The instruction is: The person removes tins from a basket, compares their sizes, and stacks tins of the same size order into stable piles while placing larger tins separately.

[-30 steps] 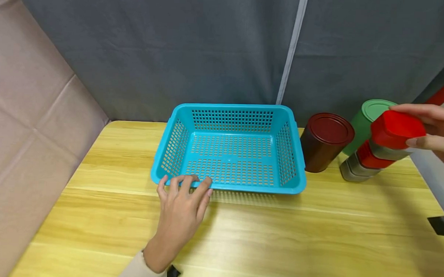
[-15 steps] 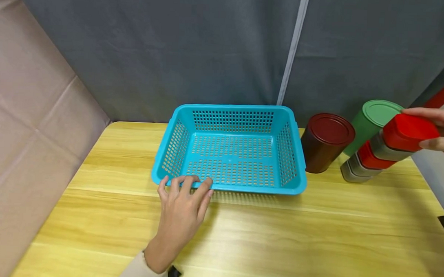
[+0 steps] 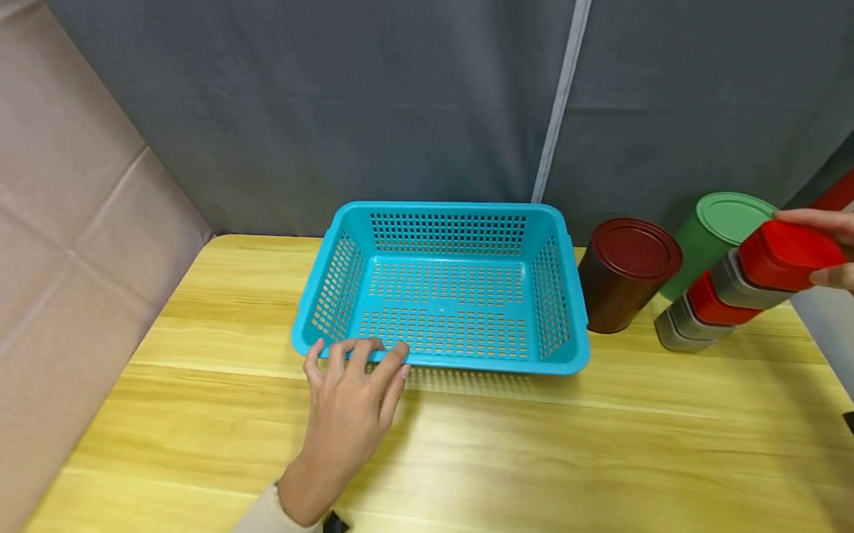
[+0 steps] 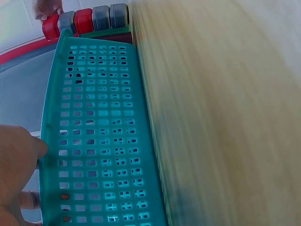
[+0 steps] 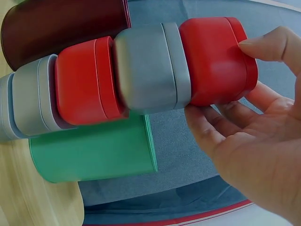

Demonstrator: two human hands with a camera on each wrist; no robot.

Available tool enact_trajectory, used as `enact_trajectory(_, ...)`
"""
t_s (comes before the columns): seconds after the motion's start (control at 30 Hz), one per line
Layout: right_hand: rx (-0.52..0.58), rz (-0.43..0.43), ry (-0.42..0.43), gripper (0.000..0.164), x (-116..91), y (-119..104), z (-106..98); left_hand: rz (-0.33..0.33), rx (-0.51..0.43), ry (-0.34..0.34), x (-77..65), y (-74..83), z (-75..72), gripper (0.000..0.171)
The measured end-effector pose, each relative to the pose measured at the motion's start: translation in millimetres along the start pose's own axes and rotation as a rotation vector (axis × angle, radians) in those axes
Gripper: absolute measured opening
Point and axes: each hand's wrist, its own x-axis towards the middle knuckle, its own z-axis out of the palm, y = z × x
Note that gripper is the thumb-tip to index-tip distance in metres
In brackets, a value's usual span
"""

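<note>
In the head view, my left hand (image 3: 347, 409) grips the near rim of a blue-green plastic basket (image 3: 568, 362), left of its middle, with fingers hooked over the edge. At the right, my right hand (image 5: 263, 141) holds a red rounded-square canister (image 5: 214, 61) between thumb and fingers. This canister is at the top of a stack, right over a grey canister (image 5: 146, 68). Below come another red canister (image 5: 84, 80) and two grey ones, the lowest on the table. The stack looks tilted in the head view. Part of my right hand falls outside the head view.
A dark red cylindrical canister (image 3: 627, 277) stands between basket and stack. Behind the stack is a green cylindrical canister (image 3: 707, 229), partly hidden. A grey curtain (image 3: 404, 101) closes off the back of the wooden table (image 3: 533, 458), and a pale panel (image 3: 54, 230) borders its left.
My right hand has moved slightly right and lowered the red canister onto the grey one at the stack's top. My left hand and the basket stay in place.
</note>
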Motion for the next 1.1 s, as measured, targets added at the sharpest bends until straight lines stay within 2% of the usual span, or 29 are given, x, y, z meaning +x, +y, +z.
enact_trajectory(0.27,0.047,-0.038,-0.056,0.087,0.2,1.1,-0.1,-0.006,0.000,-0.009,0.6,-0.2,-0.5,0.027)
enact_trajectory(0.8,0.055,-0.050,-0.049,0.087,0.1,2.9,1.0,0.000,0.000,-0.009,1.3,-0.7,-0.3,0.032)
enact_trajectory(1.1,0.091,-0.121,-0.133,0.092,-0.3,4.7,0.6,0.003,0.001,0.004,1.0,-1.3,0.1,0.031)
